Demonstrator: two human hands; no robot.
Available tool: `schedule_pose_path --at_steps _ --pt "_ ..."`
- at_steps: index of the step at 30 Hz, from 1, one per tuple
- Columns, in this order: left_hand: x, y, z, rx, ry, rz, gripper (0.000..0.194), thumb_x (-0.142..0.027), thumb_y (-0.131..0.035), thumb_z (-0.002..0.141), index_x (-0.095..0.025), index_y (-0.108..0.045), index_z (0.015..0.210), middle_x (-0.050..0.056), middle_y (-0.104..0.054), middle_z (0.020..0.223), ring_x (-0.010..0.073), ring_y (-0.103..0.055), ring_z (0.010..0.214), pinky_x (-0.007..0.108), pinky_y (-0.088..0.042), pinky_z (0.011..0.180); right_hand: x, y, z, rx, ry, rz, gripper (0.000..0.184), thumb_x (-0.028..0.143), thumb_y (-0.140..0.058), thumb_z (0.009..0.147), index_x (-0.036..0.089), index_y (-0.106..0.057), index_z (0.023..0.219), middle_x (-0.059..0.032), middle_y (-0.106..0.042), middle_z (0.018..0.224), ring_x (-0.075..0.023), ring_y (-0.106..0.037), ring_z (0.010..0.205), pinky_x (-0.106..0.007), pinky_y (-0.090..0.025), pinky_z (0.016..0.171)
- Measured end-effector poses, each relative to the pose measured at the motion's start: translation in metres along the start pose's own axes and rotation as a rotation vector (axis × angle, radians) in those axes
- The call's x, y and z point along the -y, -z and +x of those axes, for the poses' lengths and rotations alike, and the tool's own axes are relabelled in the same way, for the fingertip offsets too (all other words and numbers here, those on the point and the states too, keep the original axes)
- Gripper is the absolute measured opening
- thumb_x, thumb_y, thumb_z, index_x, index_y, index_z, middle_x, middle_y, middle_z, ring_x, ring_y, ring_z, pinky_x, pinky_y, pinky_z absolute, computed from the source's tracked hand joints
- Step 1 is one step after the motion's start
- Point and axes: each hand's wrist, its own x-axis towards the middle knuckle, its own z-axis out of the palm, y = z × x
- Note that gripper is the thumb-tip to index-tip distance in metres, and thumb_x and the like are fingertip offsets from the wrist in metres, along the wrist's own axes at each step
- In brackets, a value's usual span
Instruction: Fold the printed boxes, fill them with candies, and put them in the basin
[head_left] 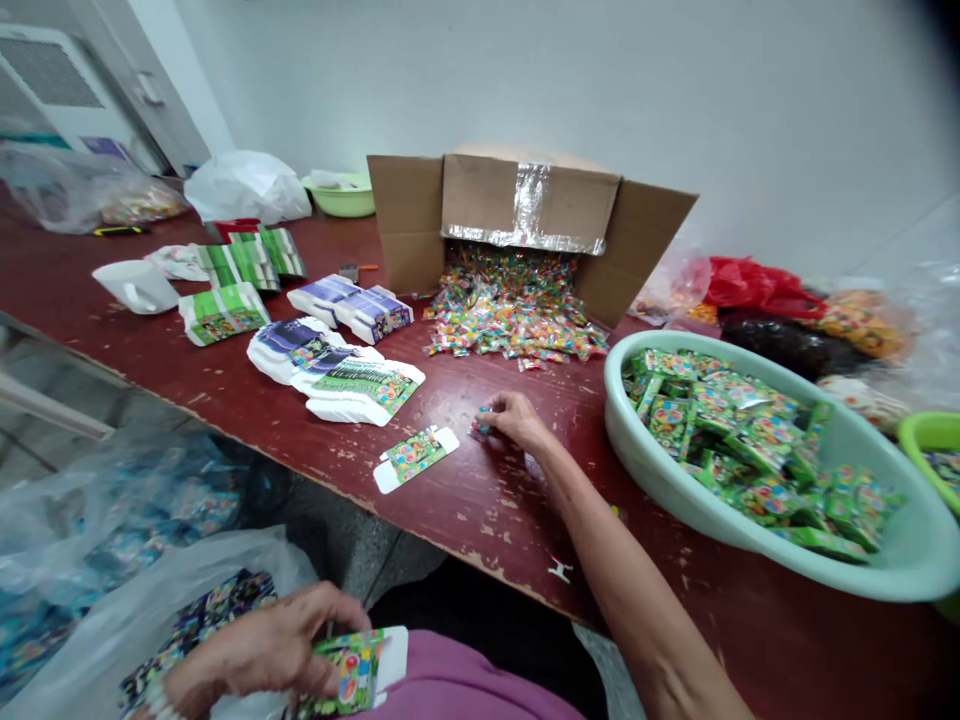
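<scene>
Wrapped candy sits pinched in your right hand, its fingers curled narrow just above the maroon table. A flat printed carton blank lies just beside that hand, with a pale green basin of boxes to its right. Your left hand, below the table edge, grips a green printed box beside a plastic bag.

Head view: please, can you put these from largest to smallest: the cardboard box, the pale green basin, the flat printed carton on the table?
Largest, unsure which: cardboard box and pale green basin: they look alike, and the basin is nearer the camera.
Smallest: flat printed carton.
</scene>
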Motion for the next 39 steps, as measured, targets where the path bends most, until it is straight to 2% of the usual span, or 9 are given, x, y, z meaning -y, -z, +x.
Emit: schedule_pose_path --at_steps 6,10,16,22,27,29,33,36,39 --pt "-0.033 -0.012 0.002 -0.042 -0.147 -0.534 0.042 -0.047 -0.073 0.079 -0.026 -0.061 0.113 0.003 -0.067 0.097 0.0199 -0.062 0.084 0.026 -0.047 0.066 0.031 0.003 -0.093 0.123 -0.007 0.309 0.032 0.047 -0.076 0.074 0.017 -0.069 0.083 -0.0001 -0.068 0.071 -0.011 -0.058 0.059 -0.021 -0.046 0.054" --pt "-0.071 -0.028 0.012 -0.053 -0.326 -0.625 0.041 -0.042 -0.067 0.088 -0.024 -0.053 0.123 0.006 -0.068 0.099 0.0198 -0.066 0.084 0.027 -0.049 0.07 0.054 -0.007 -0.139 0.152 -0.049 0.518 0.027 0.04 -0.081 0.073 0.019 -0.069 0.084 0.0003 -0.069 0.072 -0.011 -0.058 0.059 -0.022 -0.047 0.055" --pt "-0.091 -0.047 0.025 -0.071 -0.449 -0.604 0.028 -0.032 -0.063 0.09 -0.024 -0.058 0.116 0.004 -0.061 0.1 0.0184 -0.059 0.087 0.028 -0.054 0.07 0.05 -0.014 -0.148 0.04 0.072 0.366 0.015 0.03 -0.078 0.076 0.019 -0.07 0.08 0.0003 -0.071 0.073 -0.0133 -0.062 0.063 -0.025 -0.048 0.06" --pt "-0.095 -0.048 0.027 -0.06 -0.45 -0.611 0.039 -0.022 -0.06 0.083 -0.025 -0.055 0.121 0.002 -0.06 0.092 0.0171 -0.057 0.079 0.026 -0.053 0.062 0.045 -0.005 -0.151 -0.063 0.149 0.271 0.013 0.032 -0.076 0.081 0.02 -0.071 0.086 -0.0008 -0.072 0.077 -0.0155 -0.065 0.068 -0.026 -0.05 0.063" --pt "-0.102 -0.053 0.031 -0.107 -0.46 -0.709 0.031 -0.019 -0.064 0.078 -0.022 -0.06 0.109 0.001 -0.062 0.086 0.0147 -0.057 0.072 0.024 -0.051 0.059 0.055 -0.002 -0.157 0.202 0.397 0.014 0.009 0.026 -0.067 0.091 0.024 -0.075 0.091 -0.0013 -0.073 0.079 -0.0159 -0.065 0.07 -0.028 -0.05 0.069" --pt "-0.107 -0.054 0.033 -0.134 -0.466 -0.812 0.036 -0.029 -0.068 0.079 -0.022 -0.061 0.113 0.001 -0.064 0.084 0.0153 -0.058 0.069 0.024 -0.051 0.056 0.057 -0.002 -0.157 0.199 0.473 0.019 0.015 0.026 -0.061 0.094 0.026 -0.076 0.098 -0.0035 -0.074 0.092 -0.0181 -0.067 0.086 -0.031 -0.051 0.082" --pt "-0.113 -0.056 0.036 -0.182 -0.399 -1.034 0.05 -0.06 -0.06 0.085 -0.017 -0.068 0.109 0.006 -0.068 0.075 0.0192 -0.061 0.061 0.028 -0.052 0.049 0.05 -0.005 -0.155 0.061 0.214 0.261 0.024 0.031 -0.062 0.092 0.025 -0.069 0.114 -0.0057 -0.071 0.106 -0.0193 -0.066 0.094 -0.032 -0.053 0.083" --pt "-0.113 -0.057 0.038 -0.207 -0.365 -1.049 0.05 -0.06 -0.062 0.083 -0.014 -0.072 0.098 0.007 -0.069 0.07 0.0186 -0.061 0.057 0.028 -0.052 0.048 0.041 -0.011 -0.156 0.254 -0.029 0.526 0.036 0.04 -0.07 0.086 0.023 -0.064 0.117 -0.0036 -0.071 0.093 -0.0162 -0.066 0.071 -0.029 -0.055 0.065" --pt "-0.11 -0.06 0.039 -0.247 -0.408 -0.971 0.045 -0.057 -0.065 0.082 -0.014 -0.073 0.095 0.006 -0.069 0.071 0.0171 -0.06 0.057 0.026 -0.052 0.047 0.038 -0.018 -0.159 0.396 -0.055 0.613 0.038 0.042 -0.072 0.084 0.024 -0.064 0.117 -0.0014 -0.069 0.087 -0.0146 -0.064 0.066 -0.028 -0.055 0.061"
